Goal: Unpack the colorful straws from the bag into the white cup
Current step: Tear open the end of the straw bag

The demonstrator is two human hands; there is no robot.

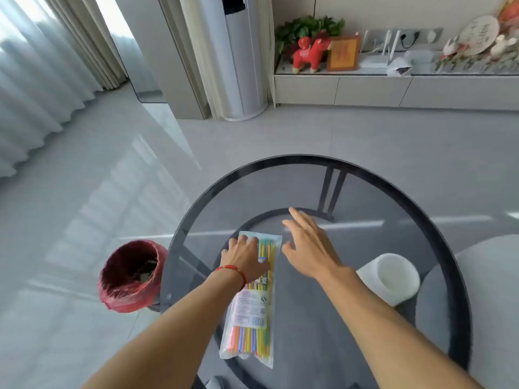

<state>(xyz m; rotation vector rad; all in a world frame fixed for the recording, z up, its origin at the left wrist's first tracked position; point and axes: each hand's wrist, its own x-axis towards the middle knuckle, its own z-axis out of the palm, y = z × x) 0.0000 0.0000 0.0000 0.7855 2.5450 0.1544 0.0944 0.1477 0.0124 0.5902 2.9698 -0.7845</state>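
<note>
Flat under the pressing left hand [243,255], straw bag [252,304]; spread, empty right hand [306,245] just beside.

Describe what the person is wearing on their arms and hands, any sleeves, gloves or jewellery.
Both forearms are bare, with no sleeves in view and no gloves. The left hand has a thin red string bracelet around the wrist. The right hand and its wrist show nothing worn: no watch and no bracelet. No rings can be made out on the fingers that show.
</note>
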